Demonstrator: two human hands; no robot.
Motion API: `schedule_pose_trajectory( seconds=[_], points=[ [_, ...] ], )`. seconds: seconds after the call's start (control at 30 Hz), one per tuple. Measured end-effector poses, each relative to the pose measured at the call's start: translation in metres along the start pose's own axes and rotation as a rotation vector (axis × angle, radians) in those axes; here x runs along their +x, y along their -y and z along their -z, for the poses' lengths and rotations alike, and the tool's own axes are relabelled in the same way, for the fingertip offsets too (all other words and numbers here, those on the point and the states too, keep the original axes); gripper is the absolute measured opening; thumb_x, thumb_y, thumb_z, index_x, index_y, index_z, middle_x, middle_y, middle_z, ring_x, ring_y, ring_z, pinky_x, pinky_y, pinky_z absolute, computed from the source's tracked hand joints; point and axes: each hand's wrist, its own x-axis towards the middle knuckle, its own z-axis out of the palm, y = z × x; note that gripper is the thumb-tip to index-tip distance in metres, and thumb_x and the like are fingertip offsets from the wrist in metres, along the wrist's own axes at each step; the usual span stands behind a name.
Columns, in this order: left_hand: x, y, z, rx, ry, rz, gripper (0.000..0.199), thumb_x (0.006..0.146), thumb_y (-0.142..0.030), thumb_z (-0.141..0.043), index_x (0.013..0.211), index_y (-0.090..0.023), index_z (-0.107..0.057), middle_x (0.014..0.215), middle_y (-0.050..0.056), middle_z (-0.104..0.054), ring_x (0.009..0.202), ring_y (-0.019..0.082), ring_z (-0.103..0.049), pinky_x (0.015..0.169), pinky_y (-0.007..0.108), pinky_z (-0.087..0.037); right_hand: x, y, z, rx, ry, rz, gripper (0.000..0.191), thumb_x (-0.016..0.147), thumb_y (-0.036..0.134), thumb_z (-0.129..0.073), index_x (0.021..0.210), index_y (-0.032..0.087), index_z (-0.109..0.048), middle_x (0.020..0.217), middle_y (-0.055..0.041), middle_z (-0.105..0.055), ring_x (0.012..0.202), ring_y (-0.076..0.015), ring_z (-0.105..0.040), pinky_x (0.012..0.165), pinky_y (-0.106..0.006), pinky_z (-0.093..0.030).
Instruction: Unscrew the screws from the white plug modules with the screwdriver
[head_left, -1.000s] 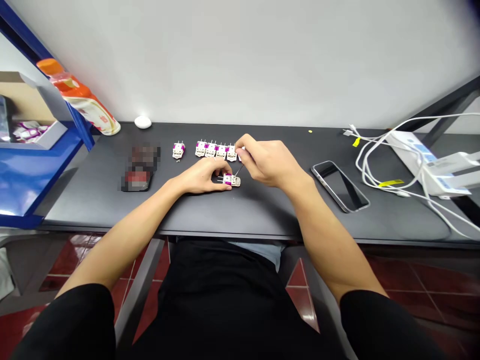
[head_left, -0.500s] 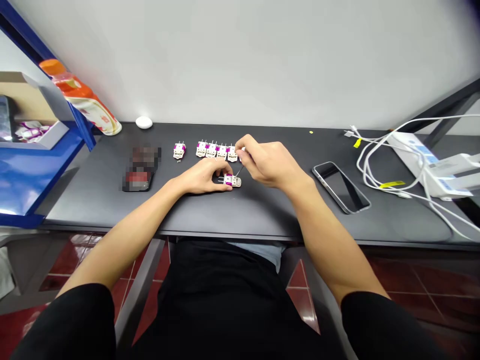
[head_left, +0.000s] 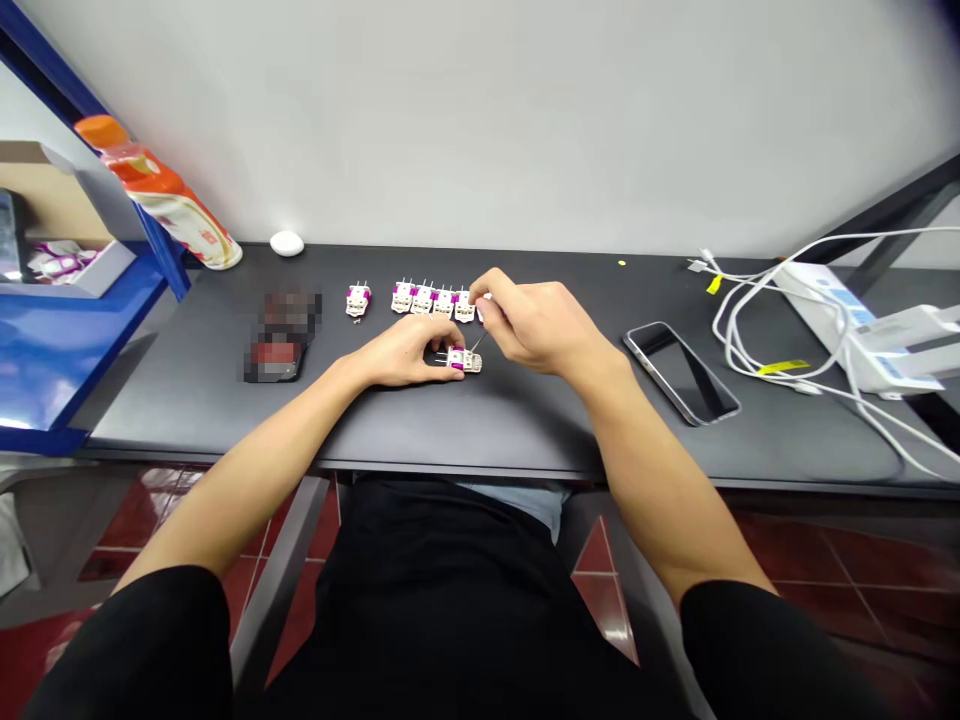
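On the dark table my left hand (head_left: 411, 350) pinches a small white-and-purple component with metal pins (head_left: 463, 360) between thumb and fingers. The component lies on its side, pins toward my palm. My right hand (head_left: 529, 315) is closed around a thin screwdriver (head_left: 480, 340); its slim metal shaft slants down to the component's right end, and the handle is mostly hidden by my fingers. Just behind my hands stands a row of several similar components (head_left: 423, 298), partly covered at the right by my right hand. Another one (head_left: 358, 299) sits apart to the left.
A phone (head_left: 681, 373) lies at the right, near tangled white cables (head_left: 739, 330) and a white box (head_left: 832, 320). To the left are a blurred dark object (head_left: 281, 340), a white oval object (head_left: 286, 243), an orange-capped bottle (head_left: 165, 195) and an open box (head_left: 105, 270) on a blue shelf.
Almost nothing differs. Both hands keep their places on the component and the screwdriver; the whole view has shifted very slightly.
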Motion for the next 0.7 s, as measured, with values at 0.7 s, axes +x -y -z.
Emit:
schedule_pose_trajectory(
  seconds=[0.7],
  points=[
    [0.0001, 0.0009, 0.0002, 0.013, 0.011, 0.002, 0.037, 0.092, -0.051, -0.087, 0.112, -0.020, -0.078, 0.104, 0.006, -0.079, 0.092, 0.022, -0.068, 0.084, 0.035, -0.054, -0.0019, -0.0054, -0.0026, 0.149, -0.066, 0.110, 0.029, 0.107, 0.017, -0.042, 0.127, 0.024, -0.063, 0.106, -0.0098, -0.075, 0.092, -0.0279, -0.066, 0.081, -0.041, -0.052]
  ],
)
